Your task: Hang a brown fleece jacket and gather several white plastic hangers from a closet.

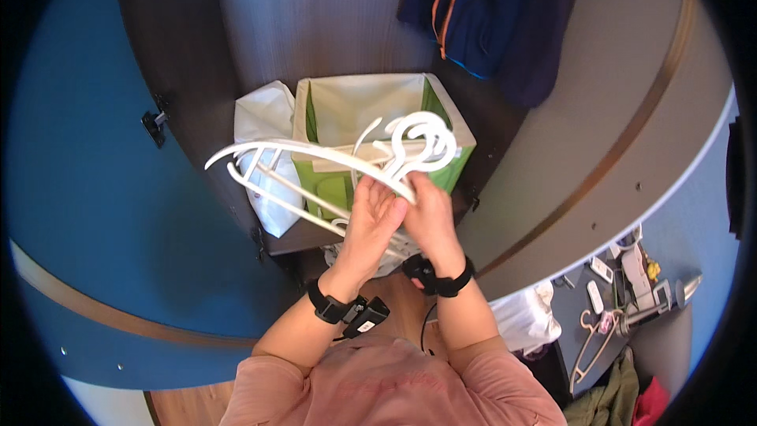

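Several white plastic clothes hangers (331, 157) are bunched together in front of me, their hooks at the right and their long arms reaching left. My left hand (375, 219) closes on them from the left, its thumb near the hooks' base. My right hand (429, 210) grips the same bundle just below the hooks. Behind the hangers stands a fabric storage box (452, 112), cream and green, with its top open. A white bag (266, 112) leans at the box's left side, partly covered by the hanger arms.
Dark clothes (502, 23) hang at the upper right inside the wardrobe. A blue door (106, 189) stands at the left, a grey-brown one (568, 148) at the right. Beyond it, a dark desk (573, 343) bears remotes, another hanger (591, 349) and a lamp.
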The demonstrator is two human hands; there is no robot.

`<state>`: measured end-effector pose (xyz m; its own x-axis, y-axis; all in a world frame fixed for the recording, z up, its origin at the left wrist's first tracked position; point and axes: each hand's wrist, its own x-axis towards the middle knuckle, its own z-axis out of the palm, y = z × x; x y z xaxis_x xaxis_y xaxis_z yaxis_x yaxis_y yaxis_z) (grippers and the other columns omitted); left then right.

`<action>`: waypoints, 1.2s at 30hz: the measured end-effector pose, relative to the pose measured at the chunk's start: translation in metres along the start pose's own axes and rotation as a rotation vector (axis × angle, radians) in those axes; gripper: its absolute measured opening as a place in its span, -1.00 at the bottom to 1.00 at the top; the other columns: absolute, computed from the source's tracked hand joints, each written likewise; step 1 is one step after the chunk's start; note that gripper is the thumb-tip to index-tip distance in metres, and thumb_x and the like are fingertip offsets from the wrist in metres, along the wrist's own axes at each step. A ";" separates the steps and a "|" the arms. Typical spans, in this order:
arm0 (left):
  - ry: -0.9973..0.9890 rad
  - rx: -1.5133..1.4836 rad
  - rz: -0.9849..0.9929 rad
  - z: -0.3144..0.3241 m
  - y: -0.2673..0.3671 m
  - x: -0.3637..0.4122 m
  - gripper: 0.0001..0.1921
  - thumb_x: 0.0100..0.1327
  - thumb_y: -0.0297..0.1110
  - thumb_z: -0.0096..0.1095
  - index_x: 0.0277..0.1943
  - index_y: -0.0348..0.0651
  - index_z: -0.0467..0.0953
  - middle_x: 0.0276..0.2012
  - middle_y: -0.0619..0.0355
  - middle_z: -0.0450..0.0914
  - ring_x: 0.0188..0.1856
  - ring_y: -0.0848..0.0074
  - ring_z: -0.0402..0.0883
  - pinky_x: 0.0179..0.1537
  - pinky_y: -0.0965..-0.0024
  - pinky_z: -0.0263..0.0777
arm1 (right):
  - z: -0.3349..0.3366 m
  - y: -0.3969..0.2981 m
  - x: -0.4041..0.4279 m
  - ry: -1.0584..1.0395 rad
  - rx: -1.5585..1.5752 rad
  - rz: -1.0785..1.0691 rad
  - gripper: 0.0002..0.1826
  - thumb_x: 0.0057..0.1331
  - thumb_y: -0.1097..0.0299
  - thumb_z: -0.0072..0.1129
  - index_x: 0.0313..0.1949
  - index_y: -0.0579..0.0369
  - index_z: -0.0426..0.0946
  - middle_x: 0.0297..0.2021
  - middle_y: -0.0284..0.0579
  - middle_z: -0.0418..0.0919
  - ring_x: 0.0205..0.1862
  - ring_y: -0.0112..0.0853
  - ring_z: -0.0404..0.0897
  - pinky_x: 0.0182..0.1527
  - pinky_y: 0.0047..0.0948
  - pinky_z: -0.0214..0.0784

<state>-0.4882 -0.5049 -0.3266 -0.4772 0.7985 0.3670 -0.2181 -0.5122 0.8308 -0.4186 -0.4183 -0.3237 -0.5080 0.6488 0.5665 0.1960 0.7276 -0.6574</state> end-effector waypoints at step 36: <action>-0.463 -0.235 -1.111 0.016 -0.126 -0.260 -0.75 0.28 -0.34 0.05 -0.05 -0.24 0.30 -0.25 -0.06 0.53 -0.24 0.30 0.57 -0.16 0.32 0.49 | -0.130 -0.075 -0.456 0.454 -0.846 0.848 -0.84 0.10 0.51 -0.02 -0.33 0.03 0.51 -0.53 -0.08 0.46 -0.44 -0.18 0.50 -0.42 -0.34 0.37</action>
<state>-0.3226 -0.6428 -0.5202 0.4034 0.8499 -0.3389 -0.4846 0.5126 0.7088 -0.0930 -0.7399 -0.4681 0.3345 0.8729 0.3552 0.8714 -0.1430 -0.4693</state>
